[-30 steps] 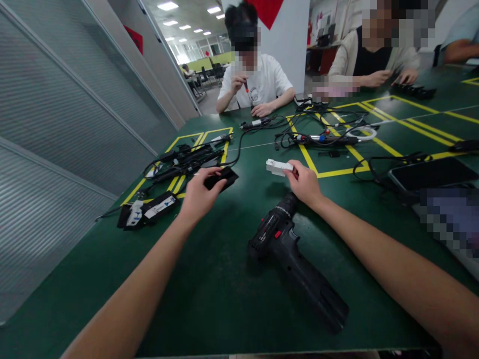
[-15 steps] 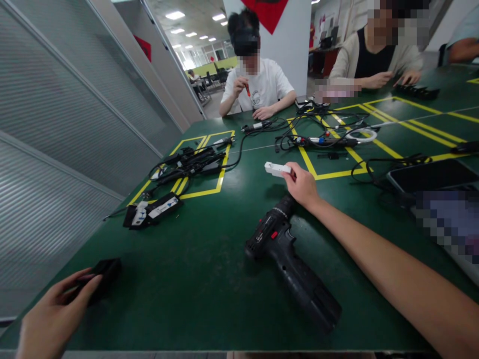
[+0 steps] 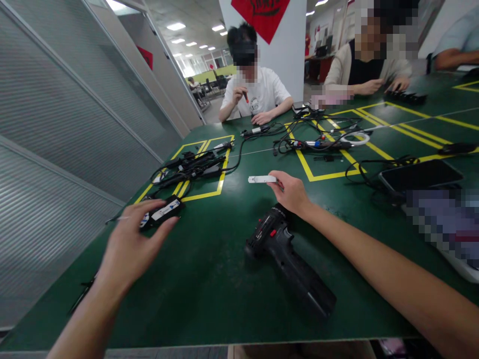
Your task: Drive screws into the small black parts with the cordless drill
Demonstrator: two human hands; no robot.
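My right hand (image 3: 291, 193) pinches a small white rectangular plastic piece (image 3: 260, 179) by its right end, above the table. Just below that hand lies a black cordless drill (image 3: 288, 259) on its side, its chuck toward the hand. My left hand (image 3: 136, 237) reaches out with thumb and fingers apart and nothing between them. Beyond its fingertips lies a black holder (image 3: 176, 203) with white pieces on it, partly covered by the hand. A dark object (image 3: 83, 293) rests at the left, mostly hidden by my left forearm.
Black cables and tools (image 3: 198, 167) lie in a yellow-taped area at the left, more cables (image 3: 318, 142) farther back. A phone (image 3: 421, 175) lies at the right. Two co-workers sit across the green table (image 3: 209, 299); one holds a red-handled tool (image 3: 246, 96).
My left hand has let go of the black object at the near left and moved forward and right to the black holder. My right hand has shifted slightly left, turning the white piece.
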